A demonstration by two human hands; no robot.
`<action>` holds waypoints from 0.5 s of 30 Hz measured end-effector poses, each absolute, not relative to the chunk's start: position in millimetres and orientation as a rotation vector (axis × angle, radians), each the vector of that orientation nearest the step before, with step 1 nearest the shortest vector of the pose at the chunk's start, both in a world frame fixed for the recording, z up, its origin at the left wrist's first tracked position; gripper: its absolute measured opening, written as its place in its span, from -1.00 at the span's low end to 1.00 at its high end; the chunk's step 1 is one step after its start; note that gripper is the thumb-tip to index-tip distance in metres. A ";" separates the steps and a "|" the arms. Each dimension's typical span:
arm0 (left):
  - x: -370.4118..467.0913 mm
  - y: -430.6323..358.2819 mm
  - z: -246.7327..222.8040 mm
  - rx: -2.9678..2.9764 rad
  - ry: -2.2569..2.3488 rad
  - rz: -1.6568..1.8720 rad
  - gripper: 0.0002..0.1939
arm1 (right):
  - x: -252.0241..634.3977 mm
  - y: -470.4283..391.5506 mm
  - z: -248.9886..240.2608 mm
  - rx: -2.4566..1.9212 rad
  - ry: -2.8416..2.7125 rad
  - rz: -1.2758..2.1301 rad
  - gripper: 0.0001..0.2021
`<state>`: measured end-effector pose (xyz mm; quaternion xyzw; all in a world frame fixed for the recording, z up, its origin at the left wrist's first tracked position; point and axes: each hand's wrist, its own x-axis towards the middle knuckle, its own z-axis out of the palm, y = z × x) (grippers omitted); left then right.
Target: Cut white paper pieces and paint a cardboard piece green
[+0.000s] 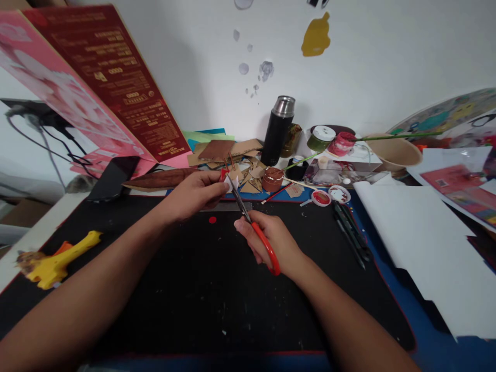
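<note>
My right hand is closed round the red handles of a pair of scissors, whose blades point up and to the left. The blades meet a small piece of red and white paper. Thumb and fingers of my left hand pinch that paper from the left. On the black mat below my left hand lies a small red disc. Several tiny scraps are scattered over the mat.
Cardboard scraps, a brown paint jar and a black thermos stand along the back. Two small paint lids, dark pens and white paper lie right. A yellow toy-like object and a black phone lie left.
</note>
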<state>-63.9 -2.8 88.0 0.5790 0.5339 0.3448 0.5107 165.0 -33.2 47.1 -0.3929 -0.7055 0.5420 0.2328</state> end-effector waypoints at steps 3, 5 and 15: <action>-62.7 -3.5 89.0 1.412 1.283 0.839 -0.75 | 164.8 -33.8 47.2 -1.077 -1.913 1.499 -0.60; -62.1 -4.3 89.5 1.412 1.284 0.844 -0.75 | 164.7 -34.0 47.0 -1.066 -1.902 1.506 -0.60; -66.2 -5.0 90.2 1.483 1.269 0.799 -0.70 | 164.3 -34.1 47.1 -1.072 -1.922 1.482 -0.61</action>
